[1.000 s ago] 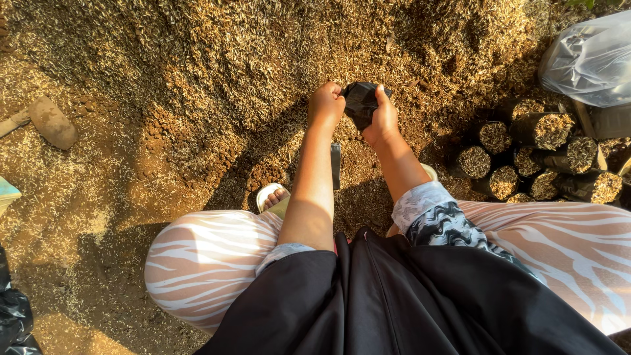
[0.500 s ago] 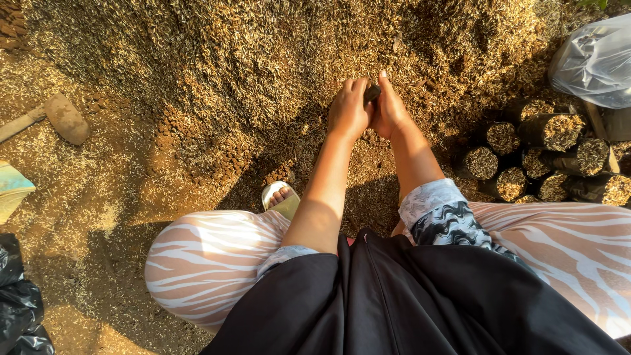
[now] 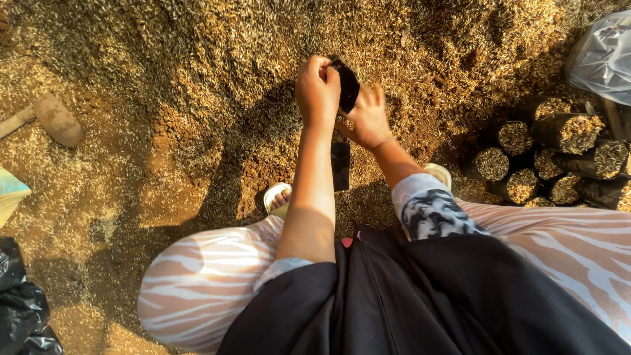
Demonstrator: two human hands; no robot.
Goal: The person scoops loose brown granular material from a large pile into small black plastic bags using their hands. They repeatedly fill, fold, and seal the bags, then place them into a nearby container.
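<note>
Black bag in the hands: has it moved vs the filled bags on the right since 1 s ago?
Yes. The small black bag, gripped by the left hand and right hand, dipped into the husk heap, then came back up, left of the filled bags.

Between my hands (image 3: 342, 105) sits a bag (image 3: 346, 84), husk pile (image 3: 197, 59) ahead, filled bags (image 3: 552, 158) right, mallet (image 3: 56, 119) left.

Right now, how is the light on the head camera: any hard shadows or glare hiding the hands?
Head view: low, warm sunlight from the right; long hard shadows run left across the husk pile. Left hand and right hand are sharp and well lit, holding a small black bag. Glare on the clear plastic bag.
</note>
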